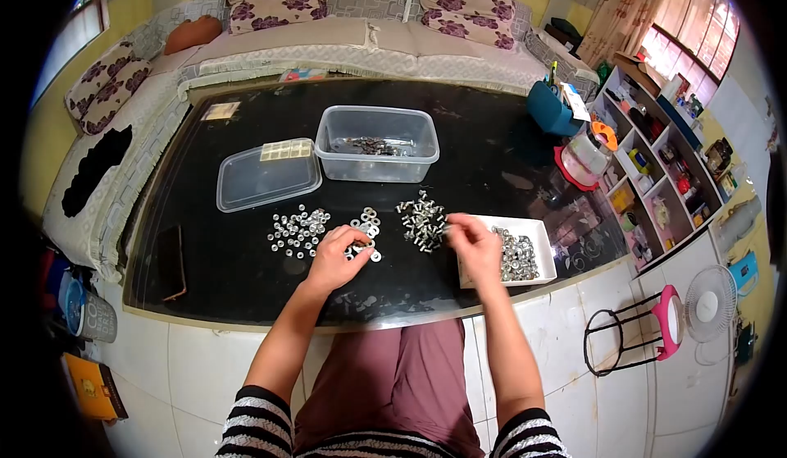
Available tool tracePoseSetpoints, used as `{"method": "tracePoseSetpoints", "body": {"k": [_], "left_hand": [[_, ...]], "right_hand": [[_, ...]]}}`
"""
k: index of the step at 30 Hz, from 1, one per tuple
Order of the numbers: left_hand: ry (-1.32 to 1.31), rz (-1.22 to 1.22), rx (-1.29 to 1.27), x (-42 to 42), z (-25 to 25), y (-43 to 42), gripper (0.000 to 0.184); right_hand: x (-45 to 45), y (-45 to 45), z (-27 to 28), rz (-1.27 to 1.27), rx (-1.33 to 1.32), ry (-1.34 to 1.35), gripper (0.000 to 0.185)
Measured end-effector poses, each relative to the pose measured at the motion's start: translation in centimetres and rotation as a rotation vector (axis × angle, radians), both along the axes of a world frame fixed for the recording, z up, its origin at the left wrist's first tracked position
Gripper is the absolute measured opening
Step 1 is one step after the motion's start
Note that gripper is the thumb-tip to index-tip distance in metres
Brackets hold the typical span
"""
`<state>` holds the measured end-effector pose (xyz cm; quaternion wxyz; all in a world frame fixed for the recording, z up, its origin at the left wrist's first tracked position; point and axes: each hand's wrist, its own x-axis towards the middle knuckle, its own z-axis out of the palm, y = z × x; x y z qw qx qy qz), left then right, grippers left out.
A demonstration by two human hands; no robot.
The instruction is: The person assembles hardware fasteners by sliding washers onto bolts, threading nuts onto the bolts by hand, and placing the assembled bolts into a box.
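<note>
My left hand is over the lower end of a pile of flat metal washers, its fingers curled toward the thumb. Something small shows between them, too small to name. To its left lie loose nuts, small and silvery. My right hand is between a heap of short metal bolts and a white box, with thumb and fingers drawn together at the heap's right edge. What those fingertips hold, if anything, cannot be made out. Assembled-looking metal fasteners fill the box.
A clear plastic tub with metal pieces stands behind the piles, beside its lid. A phone lies at the left of the black table. A jug and a teal holder stand at right.
</note>
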<state>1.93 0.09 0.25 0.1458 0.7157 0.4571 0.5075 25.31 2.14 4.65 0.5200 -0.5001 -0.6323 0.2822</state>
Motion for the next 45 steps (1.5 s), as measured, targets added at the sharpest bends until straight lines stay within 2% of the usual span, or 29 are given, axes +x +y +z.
{"method": "tracePoseSetpoints", "body": {"k": [2, 7, 13, 17, 21, 27, 30, 34, 43, 45], "left_hand": [[0.034, -0.036, 0.042, 0.1, 0.2, -0.2, 0.018], [0.047, -0.064, 0.091, 0.1, 0.4, -0.4, 0.024], [0.05, -0.065, 0.13, 0.1, -0.2, 0.0, 0.016], [0.001, -0.071, 0.062, 0.2, -0.3, 0.0, 0.012], [-0.022, -0.092, -0.044, 0.2, 0.2, -0.4, 0.01], [-0.023, -0.138, -0.025, 0.0, -0.4, -0.1, 0.011], [-0.14, -0.148, -0.128, 0.1, -0.2, -0.2, 0.01], [-0.165, -0.162, -0.133, 0.1, -0.3, -0.2, 0.01], [-0.039, -0.163, -0.219, -0.1, 0.0, -0.4, 0.011], [0.089, -0.156, -0.313, -0.6, -0.4, -0.2, 0.011]], "right_hand": [[-3.1, -0.9, -1.5, 0.202, 0.041, 0.124, 0.014], [-8.4, -1.5, -5.4, 0.354, -0.26, 0.464, 0.014], [-8.9, -1.5, -5.9, 0.359, -0.306, 0.624, 0.013], [-8.9, -1.6, -6.0, 0.372, -0.303, 0.686, 0.014], [-8.9, -1.5, -6.2, 0.376, -0.294, 0.695, 0.014], [-9.1, -1.6, -5.8, 0.347, -0.3, 0.764, 0.01], [-8.9, -1.4, -6.2, 0.378, -0.287, 0.723, 0.01], [-9.0, -1.5, -6.1, 0.371, -0.295, 0.658, 0.01], [-9.2, -1.5, -6.8, 0.366, -0.261, 0.559, 0.008], [-9.3, -1.6, -6.9, 0.37, -0.246, 0.54, 0.008]]}}
